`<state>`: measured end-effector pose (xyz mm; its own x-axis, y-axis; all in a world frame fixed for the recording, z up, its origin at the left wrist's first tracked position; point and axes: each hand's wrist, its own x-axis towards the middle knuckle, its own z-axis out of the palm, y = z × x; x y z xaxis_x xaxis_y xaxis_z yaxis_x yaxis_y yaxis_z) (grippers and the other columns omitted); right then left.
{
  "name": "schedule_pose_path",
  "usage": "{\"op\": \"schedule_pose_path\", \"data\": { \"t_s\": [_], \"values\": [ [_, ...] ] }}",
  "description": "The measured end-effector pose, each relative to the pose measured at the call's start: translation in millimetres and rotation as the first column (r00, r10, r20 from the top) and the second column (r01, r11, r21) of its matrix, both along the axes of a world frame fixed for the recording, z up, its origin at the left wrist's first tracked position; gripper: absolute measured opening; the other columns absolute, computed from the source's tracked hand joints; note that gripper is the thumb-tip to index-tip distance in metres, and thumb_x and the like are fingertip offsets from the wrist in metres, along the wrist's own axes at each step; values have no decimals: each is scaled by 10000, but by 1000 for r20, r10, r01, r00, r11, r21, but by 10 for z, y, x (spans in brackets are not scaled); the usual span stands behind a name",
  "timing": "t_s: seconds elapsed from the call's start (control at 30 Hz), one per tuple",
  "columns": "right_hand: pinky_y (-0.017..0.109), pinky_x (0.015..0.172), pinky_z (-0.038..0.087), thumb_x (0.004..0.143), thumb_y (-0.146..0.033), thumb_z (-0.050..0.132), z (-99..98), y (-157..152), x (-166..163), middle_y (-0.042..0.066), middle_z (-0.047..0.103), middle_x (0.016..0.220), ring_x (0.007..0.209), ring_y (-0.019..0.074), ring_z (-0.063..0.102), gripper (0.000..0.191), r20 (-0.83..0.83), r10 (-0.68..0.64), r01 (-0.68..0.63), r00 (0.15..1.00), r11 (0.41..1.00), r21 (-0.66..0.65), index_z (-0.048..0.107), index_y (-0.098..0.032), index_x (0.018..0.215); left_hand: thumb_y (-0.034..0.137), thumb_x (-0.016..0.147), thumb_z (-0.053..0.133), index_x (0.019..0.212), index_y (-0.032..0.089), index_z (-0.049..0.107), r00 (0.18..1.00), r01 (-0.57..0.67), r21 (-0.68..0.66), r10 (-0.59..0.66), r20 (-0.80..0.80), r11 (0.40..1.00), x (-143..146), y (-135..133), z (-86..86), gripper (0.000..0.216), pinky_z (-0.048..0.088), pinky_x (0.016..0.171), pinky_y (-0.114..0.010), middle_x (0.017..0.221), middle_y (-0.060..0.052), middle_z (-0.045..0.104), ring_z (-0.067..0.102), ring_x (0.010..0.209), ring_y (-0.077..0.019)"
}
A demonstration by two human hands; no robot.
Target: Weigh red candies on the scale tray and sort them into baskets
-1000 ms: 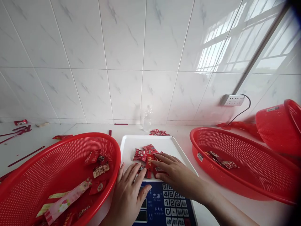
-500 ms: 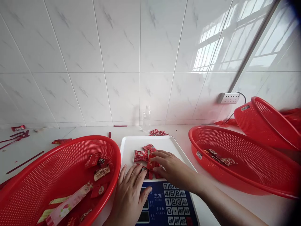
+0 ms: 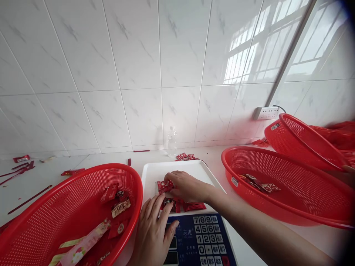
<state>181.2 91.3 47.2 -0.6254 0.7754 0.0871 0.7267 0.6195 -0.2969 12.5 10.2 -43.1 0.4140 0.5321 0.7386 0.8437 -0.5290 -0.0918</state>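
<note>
My right hand [image 3: 184, 184] is over the white tray [image 3: 191, 168] of a digital scale, its fingers curled down on a red candy packet [image 3: 162, 187]. Under and beside that hand lie more red candy packets [image 3: 195, 206], partly hidden. My left hand [image 3: 152, 225] lies over the scale's left edge, fingers spread, its fingertips near a small red packet [image 3: 175, 206] at the front of the tray. Below the tray, the blue keypad panel [image 3: 187, 242] shows number keys; the left thumb covers part of its display side.
A red basket [image 3: 116, 168] with mixed wrapped sweets stands left. To the right is another red basket [image 3: 277, 210] with several packets, and a tilted red basket [image 3: 299, 144] behind it, with part of another person's hand [image 3: 348, 171]. A clear bottle [image 3: 172, 142] stands by the wall.
My right hand has moved left and its fingers have curled down on a packet. Red packets at the tray's front right are now uncovered. My left hand stays nearly in place.
</note>
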Motion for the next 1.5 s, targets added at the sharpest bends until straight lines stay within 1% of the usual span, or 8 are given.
{"op": "schedule_pose_path", "data": {
  "t_s": [0.3, 0.43, 0.6, 0.8, 0.9, 1.13, 1.37, 1.5],
  "values": [
    [422, 910, 537, 956, -189, 611, 31, 37, 98, 62, 685, 1124, 1045, 211, 650, 137, -109, 46, -57, 993, 993, -104, 667, -153, 1076, 339, 1028, 380, 1155, 187, 617, 999, 15, 33, -13, -46, 999, -20, 11, 23, 309, 503, 889, -500, 1206, -124, 714, 677, 1063, -292],
    [400, 1025, 470, 940, -68, 492, 32, 38, 285, 102, 660, 1257, 1182, 224, 595, 311, -161, -63, 48, 985, 994, -95, 660, -169, 1182, 336, 1033, 372, 1171, 193, 624, 997, 15, 43, -12, -71, 999, -29, 4, 59, 321, 469, 909, -475, 1202, -97, 725, 674, 1067, -266],
    [462, 1043, 453, 925, -139, 493, -16, 14, 508, 144, 624, 1324, 1246, 296, 556, 352, -152, -130, 112, 980, 986, -121, 643, -149, 1244, 334, 1016, 402, 1282, 210, 596, 992, 20, 77, -10, -123, 997, -33, 5, 69, 352, 418, 946, -457, 1295, -46, 689, 607, 1171, -269],
    [387, 1025, 470, 936, -180, 516, -46, -110, 542, 87, 633, 1315, 1195, 245, 595, 340, -157, -89, 64, 984, 986, -154, 645, -216, 1247, 317, 1003, 441, 1313, 187, 576, 996, 4, 57, 1, -87, 998, -30, 15, 31, 362, 399, 984, -431, 1292, -11, 694, 571, 1209, -266],
    [415, 1038, 458, 931, -205, 547, -47, -187, 563, 97, 575, 1395, 1217, 258, 582, 379, -154, -103, 77, 983, 984, -163, 614, -235, 1303, 335, 978, 496, 1325, 208, 576, 994, 1, 23, 1, -106, 1000, -35, 17, 15, 377, 416, 994, -427, 1325, -19, 673, 570, 1222, -270],
    [431, 1125, 393, 855, -257, 689, -45, -343, 711, 85, 470, 1515, 1385, 273, 435, 653, -100, -73, 48, 992, 972, -231, 456, -262, 1465, 328, 966, 523, 1324, 202, 588, 993, -3, 18, 5, -119, 1000, -25, 16, 2, 385, 429, 995, -458, 1332, -31, 670, 577, 1212, -288],
    [493, 1117, 393, 891, -280, 662, -85, -416, 714, 164, 484, 1491, 1367, 312, 456, 698, -41, -201, 189, 979, 962, -198, 370, -167, 1515, 323, 947, 545, 1316, 201, 592, 991, 15, 13, -13, -131, 1000, -41, 6, 21, 391, 425, 1001, -463, 1333, -19, 670, 569, 1222, -298],
    [524, 1090, 404, 912, -260, 629, -56, -472, 648, 169, 517, 1463, 1341, 337, 483, 621, -9, -223, 219, 975, 963, -159, 419, -164, 1489, 302, 915, 589, 1341, 192, 566, 986, 19, -6, -19, -163, 1000, -45, 2, 35, 441, 421, 1009, -492, 1367, -7, 644, 554, 1249, -321]
  ]
}}
